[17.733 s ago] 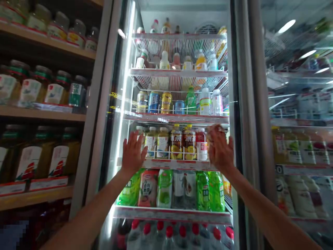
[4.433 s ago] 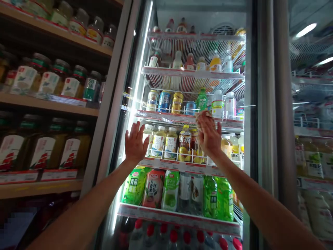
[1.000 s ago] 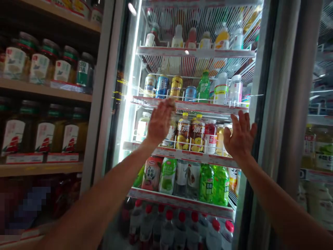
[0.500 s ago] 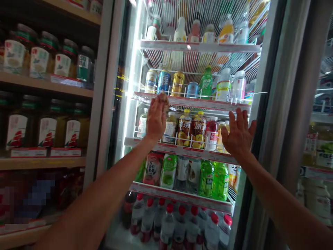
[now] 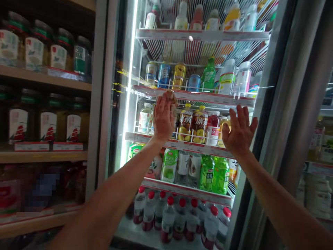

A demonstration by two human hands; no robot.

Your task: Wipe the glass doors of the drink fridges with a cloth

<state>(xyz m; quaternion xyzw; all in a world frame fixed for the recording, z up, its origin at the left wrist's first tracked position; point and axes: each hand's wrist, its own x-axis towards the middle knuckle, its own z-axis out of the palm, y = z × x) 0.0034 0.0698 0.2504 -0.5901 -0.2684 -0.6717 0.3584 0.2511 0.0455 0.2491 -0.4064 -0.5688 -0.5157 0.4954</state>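
Observation:
A lit drinks fridge with a glass door fills the middle of the view. My left hand lies flat against the glass in front of the middle shelf, pressing a small crumpled brownish wad, a cloth or paper, under its fingertips. My right hand rests open on the same glass near the door's right edge, fingers spread and holding nothing. Behind the glass stand tea bottles, cans and green bottles.
Wooden shelves with large labelled jars stand to the left of the fridge. A grey door frame and a second glass-door fridge are on the right. Red-capped bottles fill the fridge's bottom shelf.
My left hand has slid a little left and back right on the glass with the wad under it. The right hand stays spread in place. The view has tipped slightly downward.

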